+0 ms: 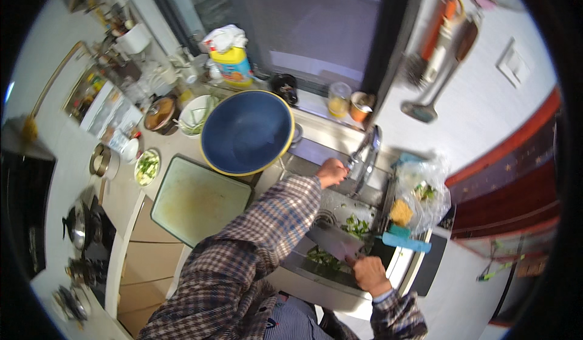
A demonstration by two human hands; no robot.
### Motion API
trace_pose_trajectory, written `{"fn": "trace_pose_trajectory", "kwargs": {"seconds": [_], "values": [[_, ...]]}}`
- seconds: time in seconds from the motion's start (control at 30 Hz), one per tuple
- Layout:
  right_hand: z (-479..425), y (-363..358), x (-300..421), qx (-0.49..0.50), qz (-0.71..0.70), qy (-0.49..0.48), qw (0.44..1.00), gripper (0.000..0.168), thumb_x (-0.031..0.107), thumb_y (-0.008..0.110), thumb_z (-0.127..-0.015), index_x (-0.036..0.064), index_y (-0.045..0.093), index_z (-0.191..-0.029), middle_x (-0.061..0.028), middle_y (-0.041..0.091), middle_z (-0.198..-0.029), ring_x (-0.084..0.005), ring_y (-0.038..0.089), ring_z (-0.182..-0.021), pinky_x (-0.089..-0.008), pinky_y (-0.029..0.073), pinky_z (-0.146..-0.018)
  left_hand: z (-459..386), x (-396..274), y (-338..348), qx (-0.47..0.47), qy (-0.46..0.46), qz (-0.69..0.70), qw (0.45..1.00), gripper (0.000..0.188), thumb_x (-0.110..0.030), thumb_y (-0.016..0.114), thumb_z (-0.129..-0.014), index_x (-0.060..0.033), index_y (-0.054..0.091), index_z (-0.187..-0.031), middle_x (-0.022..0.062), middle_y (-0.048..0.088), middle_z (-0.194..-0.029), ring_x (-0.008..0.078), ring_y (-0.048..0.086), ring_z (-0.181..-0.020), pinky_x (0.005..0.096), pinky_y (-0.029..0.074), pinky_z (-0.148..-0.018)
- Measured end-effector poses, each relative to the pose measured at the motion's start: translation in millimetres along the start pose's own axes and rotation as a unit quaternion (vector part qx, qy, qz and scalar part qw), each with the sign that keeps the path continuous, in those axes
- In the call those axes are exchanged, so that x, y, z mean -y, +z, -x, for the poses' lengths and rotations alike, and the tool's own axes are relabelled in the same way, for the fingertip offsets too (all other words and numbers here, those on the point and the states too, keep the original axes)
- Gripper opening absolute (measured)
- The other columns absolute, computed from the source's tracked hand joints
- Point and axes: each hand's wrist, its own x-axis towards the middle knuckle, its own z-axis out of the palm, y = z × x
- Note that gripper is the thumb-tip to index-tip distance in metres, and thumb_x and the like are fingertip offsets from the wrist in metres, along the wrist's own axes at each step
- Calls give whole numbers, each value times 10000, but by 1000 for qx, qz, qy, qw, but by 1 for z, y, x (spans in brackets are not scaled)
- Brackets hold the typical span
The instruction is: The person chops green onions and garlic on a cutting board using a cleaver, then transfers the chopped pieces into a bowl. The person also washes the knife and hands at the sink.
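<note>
My left hand [331, 173] reaches across to the chrome faucet [371, 151], its fingers closed at the faucet's lever. In my right hand [371, 274] is the handle of a cleaver, whose broad blade [334, 242] lies flat over the sink [360, 208]. Green leaf scraps [356, 225] rest in the basin above the blade, and more green leaves [323, 256] show below it. Whether water runs from the spout is hard to tell.
Left of the sink are a green-edged cutting board [200, 199] and a large blue basin [248, 133] with a yellow rim. A plate of chopped vegetables [147, 167] sits further left. A plastic bag [430, 194] and a yellow scrubber [401, 212] crowd the sink's right side.
</note>
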Motion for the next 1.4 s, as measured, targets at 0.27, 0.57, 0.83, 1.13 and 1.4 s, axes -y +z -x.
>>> {"fn": "trace_pose_trajectory", "kwargs": {"seconds": [0.27, 0.57, 0.83, 1.13, 1.4], "values": [[13, -3, 5, -2, -434, 124, 892, 550, 117, 712, -755, 2, 579, -1277, -121, 582, -608, -222, 580, -525, -358, 464, -524, 84, -25, 0, 7, 76, -41, 996, 372, -206, 621, -890, -12, 547, -1199, 136, 579, -1175, 229, 596, -1013, 372, 498, -899], [-15, 13, 61, 9, -623, 206, 755, 505, 3, 634, -825, 5, 568, -1326, 21, 543, -652, -54, 460, -512, -227, 412, -470, 220, 21, -78, 42, 218, -215, 951, 264, -94, 623, -887, -29, 567, -1136, 132, 534, -1106, 252, 608, -871, 368, 502, -772], [-47, 2, 127, 20, -544, 226, 808, 412, 61, 605, -866, -43, 590, -1264, -9, 577, -638, -63, 498, -485, -238, 417, -448, 328, 65, -167, -38, 216, -135, 966, 248, -71, 603, -896, -25, 589, -1139, 130, 556, -1129, 289, 607, -928, 368, 514, -768], [-88, -27, 224, -85, -328, 205, 918, 481, 83, 614, -869, 30, 551, -1343, -73, 594, -657, -94, 515, -522, -262, 406, -492, 395, 171, -263, -73, 235, -148, 958, 254, -80, 603, -863, -54, 605, -1116, 136, 579, -1068, 315, 613, -874, 397, 499, -738], [-81, 0, 245, 44, -299, 273, 913, 474, 169, 664, -847, 132, 594, -1314, -170, 686, -886, -265, 636, -715, -347, 509, -678, 411, 195, -309, -25, 185, -203, 961, 269, -160, 607, -876, -73, 590, -1130, 131, 578, -1060, 338, 601, -944, 442, 491, -795]]}}
